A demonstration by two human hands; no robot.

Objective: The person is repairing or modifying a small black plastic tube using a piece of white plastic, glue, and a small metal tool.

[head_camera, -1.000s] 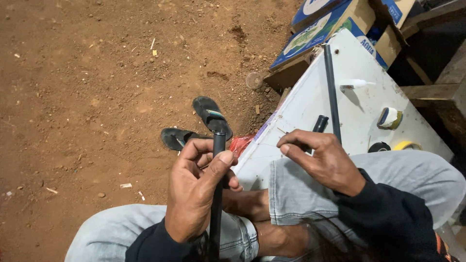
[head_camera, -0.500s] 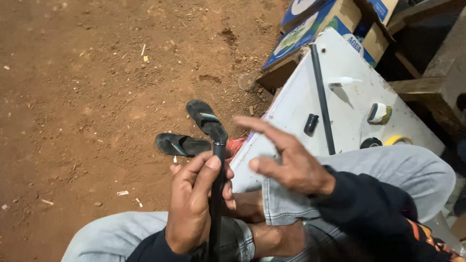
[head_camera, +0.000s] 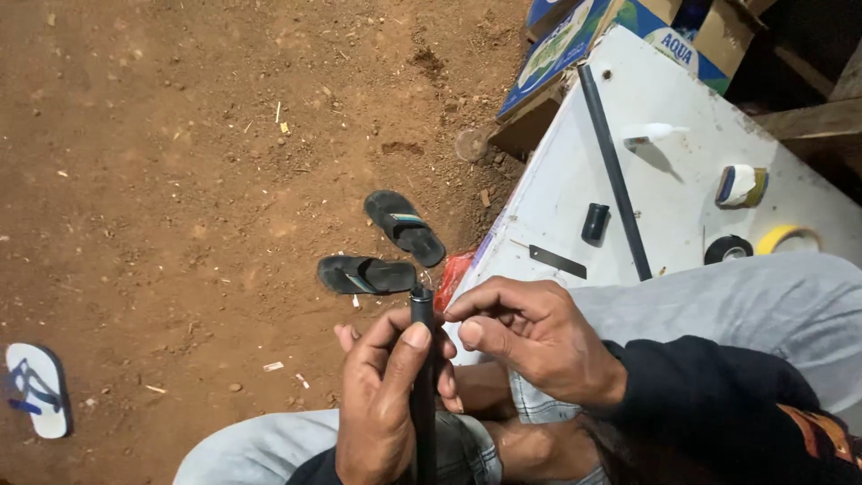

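Observation:
My left hand (head_camera: 386, 395) grips a thin dark tube (head_camera: 422, 310) upright between my knees, thumb along its side. My right hand (head_camera: 530, 337) is pinched at the tube's top end, fingertips touching it; whether it holds something small I cannot tell. Both hands sit above my grey trousers, beside the near corner of a white board (head_camera: 682, 207).
On the white board lie a long dark pipe (head_camera: 615, 171), a short black sleeve (head_camera: 594, 222), a flat blade (head_camera: 557, 261), a black tape roll (head_camera: 727, 249), a yellow tape roll (head_camera: 786, 239). Two black sandals (head_camera: 386, 251) and a white sandal (head_camera: 34, 388) lie on red dirt. Cardboard boxes (head_camera: 584, 40) stand behind.
My right hand left the white board and came over to the top of the tube. My left hand kept its grip on the tube.

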